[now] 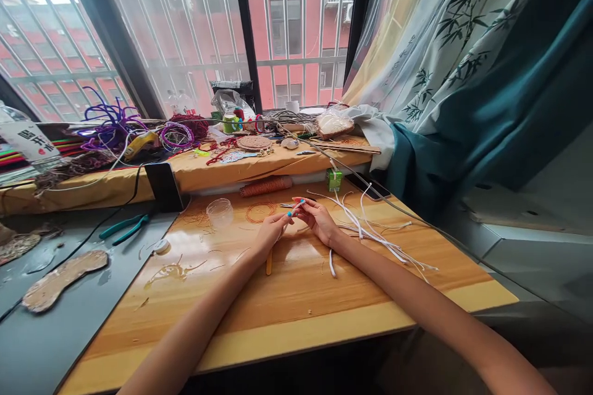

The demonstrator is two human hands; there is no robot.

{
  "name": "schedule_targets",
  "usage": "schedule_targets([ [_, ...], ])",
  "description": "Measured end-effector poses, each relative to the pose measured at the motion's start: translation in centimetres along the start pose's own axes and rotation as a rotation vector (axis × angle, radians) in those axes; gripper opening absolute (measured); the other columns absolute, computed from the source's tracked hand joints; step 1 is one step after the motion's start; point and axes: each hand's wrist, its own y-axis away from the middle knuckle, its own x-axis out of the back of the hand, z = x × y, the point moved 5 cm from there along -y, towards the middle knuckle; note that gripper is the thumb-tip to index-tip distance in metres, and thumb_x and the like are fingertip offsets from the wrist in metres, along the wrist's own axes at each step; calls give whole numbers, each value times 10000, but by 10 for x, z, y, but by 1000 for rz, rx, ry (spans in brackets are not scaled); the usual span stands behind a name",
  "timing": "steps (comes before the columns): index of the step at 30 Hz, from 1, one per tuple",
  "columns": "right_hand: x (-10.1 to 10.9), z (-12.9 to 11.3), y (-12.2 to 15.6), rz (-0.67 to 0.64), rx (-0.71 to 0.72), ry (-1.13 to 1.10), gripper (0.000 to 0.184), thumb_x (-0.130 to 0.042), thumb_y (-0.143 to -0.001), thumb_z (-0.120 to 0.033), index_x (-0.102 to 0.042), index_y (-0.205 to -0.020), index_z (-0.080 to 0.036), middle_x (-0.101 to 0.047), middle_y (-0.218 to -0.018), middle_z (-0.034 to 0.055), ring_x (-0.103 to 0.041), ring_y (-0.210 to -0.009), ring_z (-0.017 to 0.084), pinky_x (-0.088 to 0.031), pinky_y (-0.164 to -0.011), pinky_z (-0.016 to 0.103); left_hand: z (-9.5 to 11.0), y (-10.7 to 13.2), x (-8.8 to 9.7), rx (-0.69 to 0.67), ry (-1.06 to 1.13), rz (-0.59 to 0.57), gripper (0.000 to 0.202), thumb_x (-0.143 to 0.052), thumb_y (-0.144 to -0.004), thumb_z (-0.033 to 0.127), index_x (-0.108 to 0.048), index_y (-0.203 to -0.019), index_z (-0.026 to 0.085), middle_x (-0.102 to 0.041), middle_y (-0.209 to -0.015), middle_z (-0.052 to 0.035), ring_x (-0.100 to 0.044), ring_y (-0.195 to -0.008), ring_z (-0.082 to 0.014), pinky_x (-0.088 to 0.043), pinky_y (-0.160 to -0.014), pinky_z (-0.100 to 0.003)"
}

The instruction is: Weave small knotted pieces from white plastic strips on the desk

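Note:
Above the middle of the wooden table, both my hands pinch a thin white cord (296, 206). My left hand (273, 228) has its thumb and fingers closed on one part of it. Close beside it, my right hand (319, 217) grips the cord between thumb and fingertips. Under my right wrist, a short white cord piece (332, 263) lies on the table. Several longer white cords (377, 236) spread out to the right. A flat wooden stick (269, 263) shows below my left hand. Metal tips of a tool (286, 205) appear just behind my fingers.
A clear plastic cup (219, 212), a coil of copper-coloured wire (260, 212) and an orange thread spool (265, 186) stand or lie behind my hands. Teal pliers (124, 228) rest on the grey mat at left. A small green box (333, 179) and a phone (368, 186) are at back right.

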Motion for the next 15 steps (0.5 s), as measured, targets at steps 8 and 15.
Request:
schedule_targets([
  [8,-1,-1,1,-15,-28,-25,182,-477,-750,-146,-627,-851,-171,-641,-718,-3,-589,-611,55,-474,-575,142,1,2,3,29,108,-104,373,-517,-660,446,-583,-777,99,-278,-425,64,-195,-405,-42,-103,-424,-211],
  [15,-2,-2,3,-20,-41,2,192,-464,-760,-176,-609,-885,-186,-650,-764,12,-594,-608,68,-469,-526,151,12,6,5,17,159,-240,433,-537,-656,473,-611,-857,96,-249,-458,64,-168,-426,-41,-93,-422,-223],
])
